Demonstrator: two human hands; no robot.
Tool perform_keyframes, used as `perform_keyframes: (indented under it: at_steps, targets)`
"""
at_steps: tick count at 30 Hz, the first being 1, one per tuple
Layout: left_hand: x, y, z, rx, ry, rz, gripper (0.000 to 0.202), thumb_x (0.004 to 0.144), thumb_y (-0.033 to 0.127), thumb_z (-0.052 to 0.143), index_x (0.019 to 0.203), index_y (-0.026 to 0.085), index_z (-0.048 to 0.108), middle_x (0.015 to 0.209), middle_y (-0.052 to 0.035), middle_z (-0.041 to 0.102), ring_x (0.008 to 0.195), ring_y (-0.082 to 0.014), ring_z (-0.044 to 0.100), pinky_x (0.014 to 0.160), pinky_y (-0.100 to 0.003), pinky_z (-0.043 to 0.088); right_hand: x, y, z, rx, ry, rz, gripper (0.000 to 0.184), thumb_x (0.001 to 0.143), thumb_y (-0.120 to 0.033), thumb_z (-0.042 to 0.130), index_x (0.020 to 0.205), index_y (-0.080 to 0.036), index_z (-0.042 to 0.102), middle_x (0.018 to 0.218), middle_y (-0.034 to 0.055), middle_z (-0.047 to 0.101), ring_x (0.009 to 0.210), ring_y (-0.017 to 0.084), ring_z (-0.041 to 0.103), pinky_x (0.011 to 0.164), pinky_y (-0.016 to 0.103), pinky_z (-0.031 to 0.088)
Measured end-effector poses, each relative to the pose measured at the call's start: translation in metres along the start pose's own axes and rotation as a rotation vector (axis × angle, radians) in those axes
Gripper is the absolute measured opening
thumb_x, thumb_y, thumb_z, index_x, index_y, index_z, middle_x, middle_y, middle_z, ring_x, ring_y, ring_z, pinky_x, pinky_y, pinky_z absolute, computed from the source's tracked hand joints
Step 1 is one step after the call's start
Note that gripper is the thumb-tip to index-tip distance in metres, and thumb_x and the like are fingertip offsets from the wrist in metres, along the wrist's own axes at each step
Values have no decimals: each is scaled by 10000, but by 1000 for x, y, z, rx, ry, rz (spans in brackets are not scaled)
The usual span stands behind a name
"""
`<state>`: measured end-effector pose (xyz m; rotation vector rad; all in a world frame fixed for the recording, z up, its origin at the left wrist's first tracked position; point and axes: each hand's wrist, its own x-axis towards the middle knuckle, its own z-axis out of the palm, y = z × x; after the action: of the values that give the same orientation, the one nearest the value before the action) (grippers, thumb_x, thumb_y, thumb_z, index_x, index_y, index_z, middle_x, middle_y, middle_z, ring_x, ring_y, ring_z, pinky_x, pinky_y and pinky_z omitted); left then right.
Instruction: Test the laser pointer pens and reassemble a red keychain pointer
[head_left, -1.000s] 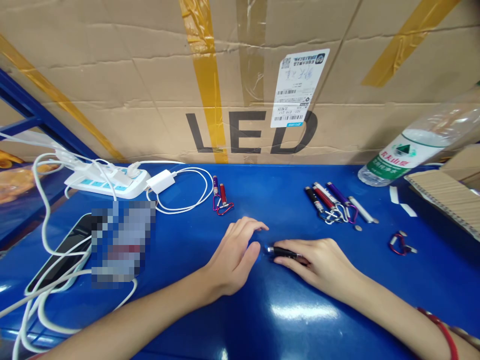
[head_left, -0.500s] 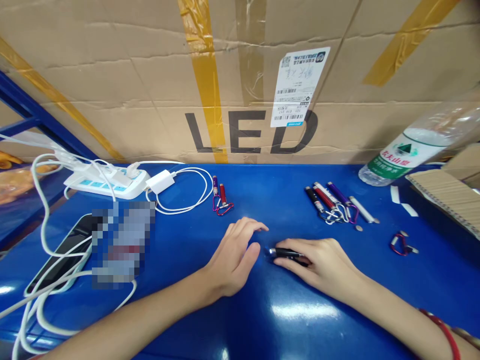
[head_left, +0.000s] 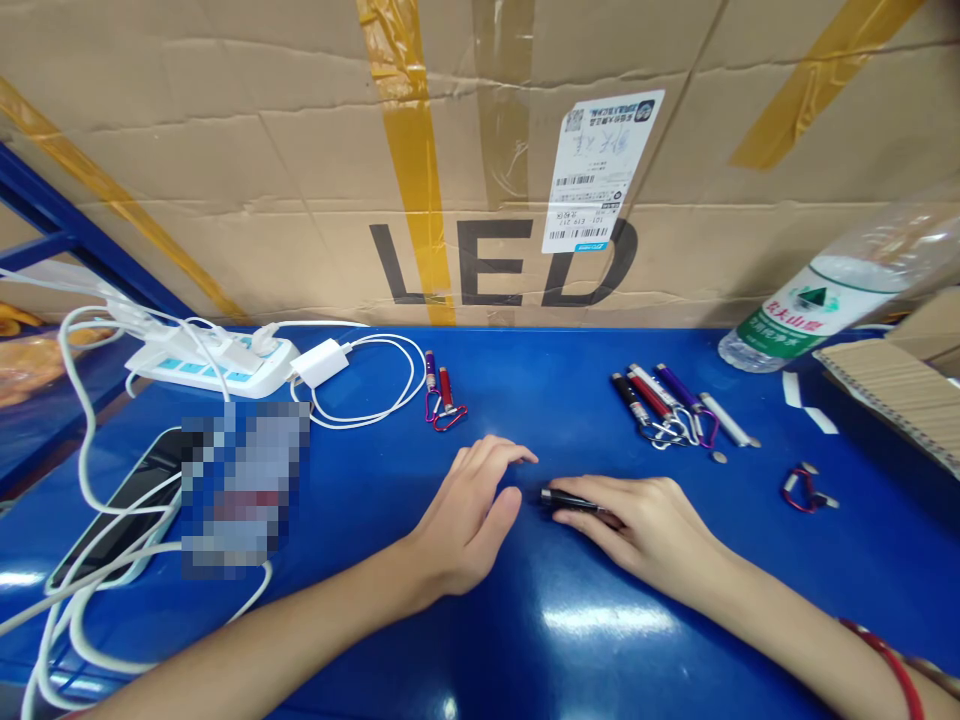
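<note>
My right hand (head_left: 637,515) is closed around a small black keychain flashlight (head_left: 574,503), its silver-rimmed tip pointing left; the fingers cover its rear end. No glow shows at that tip. Just to the left, my left hand (head_left: 472,520) rests over the blue table, fingers extended and thumb apart, holding nothing. Beyond the right hand lie a black (head_left: 628,398), a red (head_left: 651,393) and a purple keychain flashlight (head_left: 677,386) with carabiner clips, beside a loose silver tube (head_left: 724,419). A purple (head_left: 430,370) and a red flashlight (head_left: 446,387) lie past the left hand.
A large cardboard box (head_left: 300,200) walls off the back. At left are a white power strip (head_left: 214,365), a charger (head_left: 321,363), cables and a phone (head_left: 124,510). On the right stand a water bottle (head_left: 814,305) and a cardboard tray (head_left: 892,390), near a red carabiner clip (head_left: 802,490).
The bluish-white glow at the flashlight's tip has gone out. Both hands stay in nearly the same place, the right still holding the black flashlight.
</note>
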<state>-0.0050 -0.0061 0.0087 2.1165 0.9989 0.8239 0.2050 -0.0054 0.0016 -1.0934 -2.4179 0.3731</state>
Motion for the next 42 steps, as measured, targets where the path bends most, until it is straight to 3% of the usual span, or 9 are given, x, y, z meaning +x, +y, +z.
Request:
perform_keyframes:
  at_steps: [5, 11, 36, 42]
  targets:
    - [0, 0, 0, -5, -1, 7, 306, 934, 260, 255, 1120, 150, 472, 1101, -101, 535, 1019, -225, 482, 888, -374, 341, -1, -1, -1, 23, -30, 22, 185, 882, -370, 521, 942, -258, 656, 872, -58, 743, 696, 114, 706, 561, 185, 507]
    - [0, -1, 0, -9, -3, 0, 308, 935, 262, 254, 1120, 149, 472, 1098, -100, 534, 1019, -223, 481, 893, -373, 335, 0, -1, -1, 3, -22, 2, 257, 893, -414, 487, 879, -247, 682, 787, -45, 746, 629, 115, 700, 516, 188, 484]
    - [0, 2, -1, 11, -16, -3, 306, 937, 282, 244, 1105, 159, 469, 1096, -105, 544, 1019, -233, 489, 900, -382, 339, 1, -2, -2, -30, -1, 1, 401, 937, -460, 349, 928, -218, 670, 875, 0, 751, 733, 150, 716, 571, 215, 535]
    - [1, 1, -1, 14, -10, -5, 317, 945, 293, 235, 1109, 158, 471, 1095, -104, 543, 1018, -232, 490, 901, -380, 340, 1, -2, -3, 22, -39, 50, 341, 915, -479, 396, 927, -242, 640, 852, -27, 746, 710, 136, 712, 569, 195, 516]
